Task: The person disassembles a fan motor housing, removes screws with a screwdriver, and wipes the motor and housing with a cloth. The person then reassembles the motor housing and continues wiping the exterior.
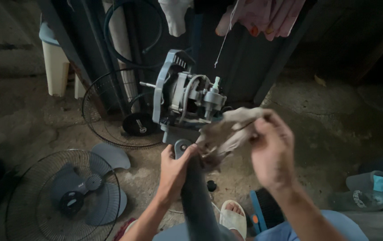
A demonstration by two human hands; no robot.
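Observation:
My left hand (173, 172) grips the grey stand pole (198, 203) of a stripped fan, just under its neck joint. The bare fan motor (189, 96), with blue-grey housing and exposed shaft, sits on top of the pole and faces left. My right hand (272, 147) holds a dirty crumpled rag (227, 131) against the back of the motor near the neck.
A wire fan guard with the blue-grey blades (82, 187) lies on the concrete floor at lower left. Another wire guard (111, 109) leans on a dark wall behind. A sandalled foot (234, 216), a brush (265, 209), a sandal (372, 192) and hanging cloths (263, 15) are nearby.

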